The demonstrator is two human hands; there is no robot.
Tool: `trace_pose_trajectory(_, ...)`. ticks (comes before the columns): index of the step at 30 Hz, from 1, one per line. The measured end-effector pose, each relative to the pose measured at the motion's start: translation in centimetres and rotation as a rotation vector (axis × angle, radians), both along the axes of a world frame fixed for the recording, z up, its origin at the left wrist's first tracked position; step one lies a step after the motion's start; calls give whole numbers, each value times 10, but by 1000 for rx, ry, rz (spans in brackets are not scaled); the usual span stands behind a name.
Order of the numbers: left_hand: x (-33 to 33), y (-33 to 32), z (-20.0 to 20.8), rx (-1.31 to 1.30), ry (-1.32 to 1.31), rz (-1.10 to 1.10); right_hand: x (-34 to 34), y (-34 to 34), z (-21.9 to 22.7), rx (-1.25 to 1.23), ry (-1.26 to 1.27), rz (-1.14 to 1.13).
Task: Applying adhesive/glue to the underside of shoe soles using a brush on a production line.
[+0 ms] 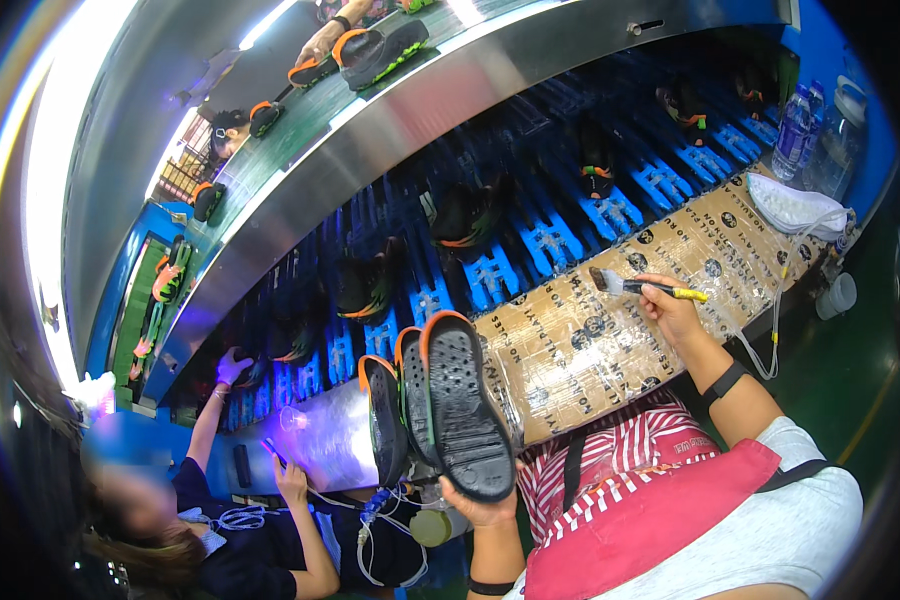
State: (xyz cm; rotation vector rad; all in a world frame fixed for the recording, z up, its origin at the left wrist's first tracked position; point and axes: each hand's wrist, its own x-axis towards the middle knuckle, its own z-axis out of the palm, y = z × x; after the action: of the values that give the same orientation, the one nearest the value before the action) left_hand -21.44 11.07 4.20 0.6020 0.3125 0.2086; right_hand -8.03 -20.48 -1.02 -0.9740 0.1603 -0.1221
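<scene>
My left hand (485,508) grips the end of a black clog (468,410) with an orange edge, its long black face tilted toward me. Small holes show in its upper half. Right behind it stand more black clogs with orange trim, one of them a clog (382,425) at the metal plate's edge; whether my hand touches these is hidden. Over the cardboard, my right hand (670,312) holds a brush (625,284) by its yellow and black handle, dark bristles pointing left. The brush is apart from the clog.
Plastic-wrapped cardboard (590,350) lies before me. Beyond it, blue holders (550,248) carry dark clogs below a raised green conveyor (260,160). Bottles (793,130) and a white shoe-shaped piece (795,208) stand at right. A gloved co-worker (260,540) works at left.
</scene>
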Motion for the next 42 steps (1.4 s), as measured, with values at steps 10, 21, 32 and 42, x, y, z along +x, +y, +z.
trace_pose_trajectory(10,135,17,196,214,-579,84,-4,-1,2,26,38,-11)
trace_pose_trajectory(21,281,88,279,189,-380,-2,-7,2,7,42,38,-10)
trace_pose_trajectory(32,209,84,207,1118,-108,103,0,3,8,44,32,21)
trace_pose_trajectory(42,192,170,180,1243,231,320,-4,3,2,-4,39,-27)
